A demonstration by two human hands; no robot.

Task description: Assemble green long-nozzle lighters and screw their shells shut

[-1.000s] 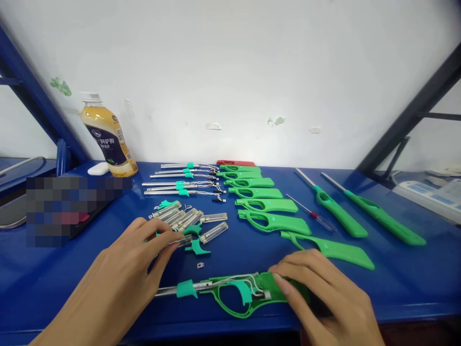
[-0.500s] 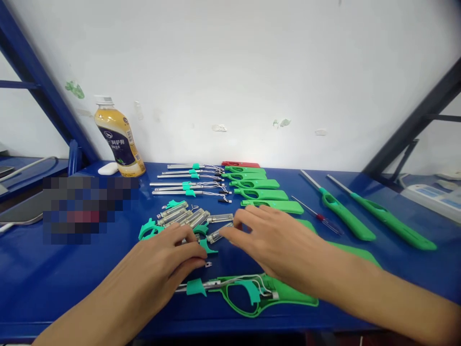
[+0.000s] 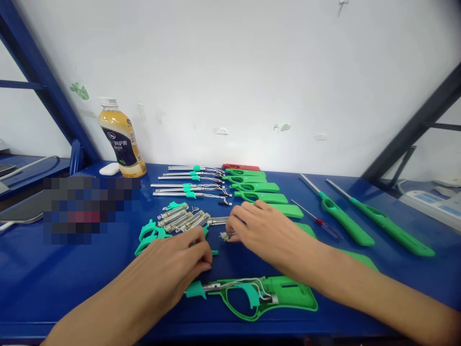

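Hands (image 3: 264,229) over blue table (image 3: 72,278), right pinching clear cartridge (image 3: 226,236), green casing (image 3: 293,294)

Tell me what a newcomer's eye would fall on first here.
Probably the bright green handle shells, lined up towards the wall, with one red shell at the far end. In front lies an open green shell with white wires inside, and beyond it the right grip holds a small pale part. A yellow drink bottle stands at back left.
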